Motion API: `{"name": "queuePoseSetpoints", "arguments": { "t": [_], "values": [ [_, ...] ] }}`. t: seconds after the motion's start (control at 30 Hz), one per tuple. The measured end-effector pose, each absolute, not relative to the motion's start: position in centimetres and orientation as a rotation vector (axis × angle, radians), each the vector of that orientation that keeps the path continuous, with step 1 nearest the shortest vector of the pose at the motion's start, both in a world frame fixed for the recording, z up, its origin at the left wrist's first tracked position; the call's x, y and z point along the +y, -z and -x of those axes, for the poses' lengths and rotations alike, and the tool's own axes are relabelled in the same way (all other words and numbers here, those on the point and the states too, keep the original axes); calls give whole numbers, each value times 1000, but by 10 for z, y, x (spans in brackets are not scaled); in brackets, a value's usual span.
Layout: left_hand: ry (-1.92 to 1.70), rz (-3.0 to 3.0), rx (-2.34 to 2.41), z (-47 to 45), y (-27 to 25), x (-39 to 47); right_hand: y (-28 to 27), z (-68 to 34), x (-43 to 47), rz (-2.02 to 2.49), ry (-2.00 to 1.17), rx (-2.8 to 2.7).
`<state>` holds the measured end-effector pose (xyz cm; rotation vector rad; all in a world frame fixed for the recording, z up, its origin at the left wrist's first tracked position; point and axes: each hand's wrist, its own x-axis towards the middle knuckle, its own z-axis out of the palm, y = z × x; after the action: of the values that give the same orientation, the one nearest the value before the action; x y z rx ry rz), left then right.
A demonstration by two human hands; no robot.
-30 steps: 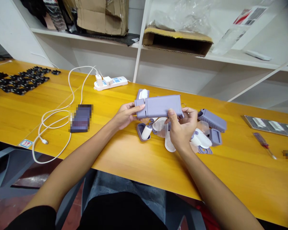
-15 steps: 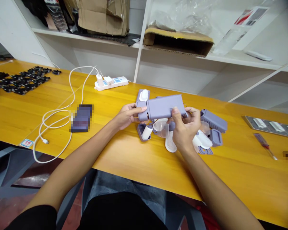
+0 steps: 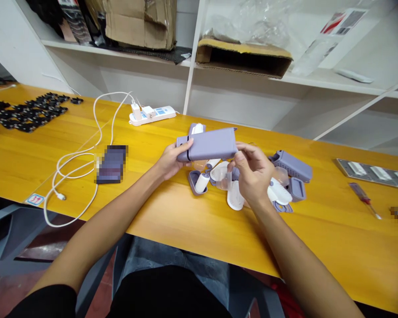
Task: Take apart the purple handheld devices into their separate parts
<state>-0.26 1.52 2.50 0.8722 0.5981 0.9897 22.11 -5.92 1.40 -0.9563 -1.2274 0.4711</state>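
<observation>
A long purple plastic case [image 3: 210, 145] is held up over the table, tilted slightly, its band-like end piece toward the left. My left hand [image 3: 172, 160] grips that left end, thumb on top and fingers beneath. At the other end, my right hand [image 3: 254, 170] is loosely curled with fingers apart, beside the case's right edge; whether a fingertip touches it I cannot tell. Under the case lie a small purple tray with a white cylinder [image 3: 202, 182], a clear plastic cup [image 3: 223, 179] and a white scoop-shaped piece [image 3: 235, 195], partly covered by my right hand.
Right of my hands are a perforated purple case [image 3: 293, 165], a purple box part [image 3: 297, 190] and a screwdriver [image 3: 365, 199]. A metal strip [image 3: 368, 170] lies beyond. Leftward are a phone [image 3: 112, 164], white cable [image 3: 58, 165], power strip [image 3: 155, 115] and black parts [image 3: 26, 112].
The purple case has shifted left with my left hand. The band at its left end now sits closer against the body. My right hand has come off the case's top face.
</observation>
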Motion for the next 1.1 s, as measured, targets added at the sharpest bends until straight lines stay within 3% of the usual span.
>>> {"name": "queuePoseSetpoints", "arguments": {
  "t": [0.27,0.6,1.1],
  "values": [
    [-946,-896,615,5,-25,18,-23,-213,-69,955,-610,-1313],
    [-916,-857,615,4,-23,19,-19,-209,-73,1024,-337,-1370],
    [-864,-896,594,8,-29,18,-19,-218,-67,921,-366,-1373]
  ]
}}
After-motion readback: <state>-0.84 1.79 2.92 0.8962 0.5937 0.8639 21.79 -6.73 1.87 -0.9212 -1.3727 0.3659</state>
